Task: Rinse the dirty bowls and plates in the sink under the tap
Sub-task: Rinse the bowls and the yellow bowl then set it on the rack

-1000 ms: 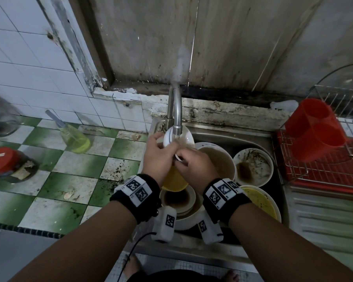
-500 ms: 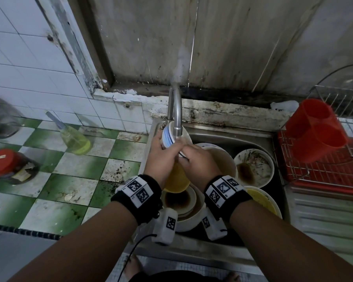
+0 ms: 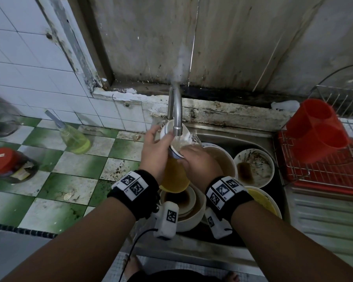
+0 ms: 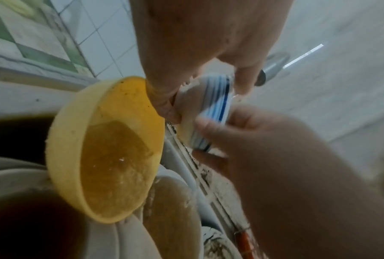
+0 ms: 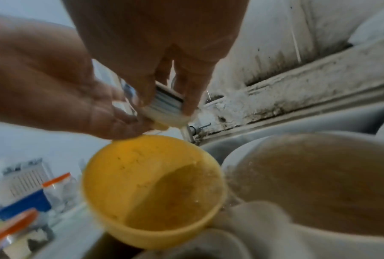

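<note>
Under the tap (image 3: 176, 119) I hold a small white bowl with blue stripes (image 3: 170, 129), tipped on edge. Water runs into it and splashes off to the right. My left hand (image 3: 161, 139) grips its left side, thumb on the wall of the bowl (image 4: 213, 108). My right hand (image 3: 190, 153) pinches the lower rim of the bowl (image 5: 166, 106) with its fingers over the stripes. A yellow bowl (image 3: 174, 174) with cloudy water sits tilted just below my hands, on a stack of white bowls (image 3: 190, 208). More dirty bowls (image 3: 253, 167) fill the sink (image 3: 232, 137).
A red cutlery holder (image 3: 316, 131) stands in a wire dish rack (image 3: 324, 167) to the right of the sink. On the green and white tiled counter (image 3: 55, 180) to the left are a detergent bottle (image 3: 73, 137), a red-lidded jar (image 3: 8, 163) and a glass jar (image 3: 0, 117).
Both hands have lifted the striped bowl closer to the spout and tipped it further on edge. Water now splashes out of it.
</note>
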